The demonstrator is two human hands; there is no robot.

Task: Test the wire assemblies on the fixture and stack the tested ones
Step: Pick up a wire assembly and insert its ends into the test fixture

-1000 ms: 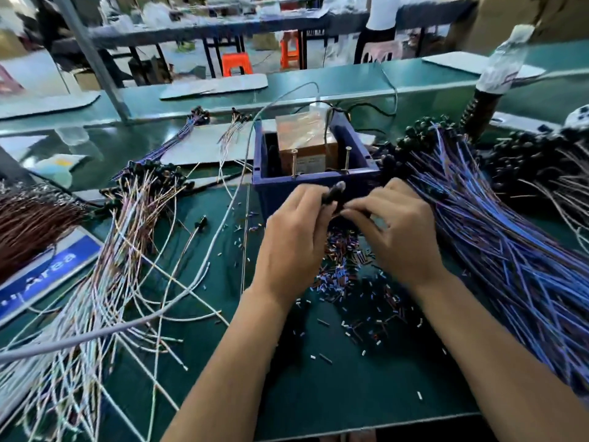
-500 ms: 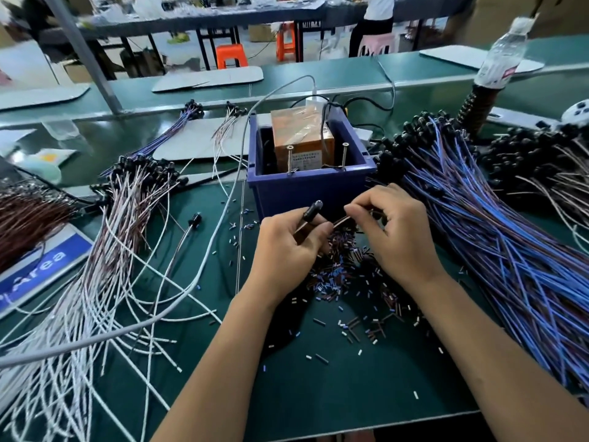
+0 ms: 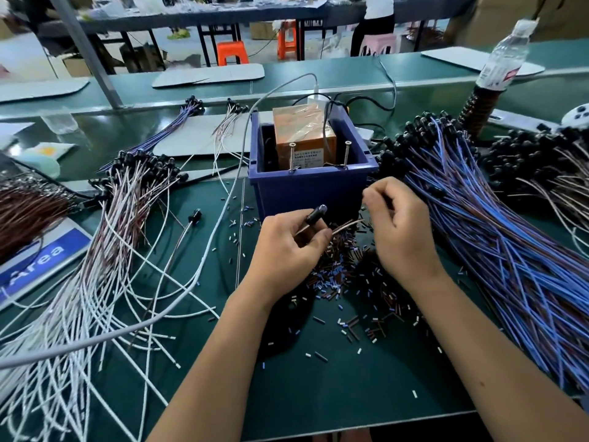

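Tested stack (image 3: 105, 237) on your left is loose; a swept wrist would scatter it. Left hand (image 3: 287, 247) pinches the assembly (image 3: 314, 218) between thumb and forefinger, black cap poking above the knuckles, bare leads (image 3: 347, 225) sticking right. They're short of the fixture (image 3: 310, 186) screws and could slip. Right hand (image 3: 398, 228) is curled near the lead tips; can't tell if it holds anything. Untested pile (image 3: 497, 237) far right.
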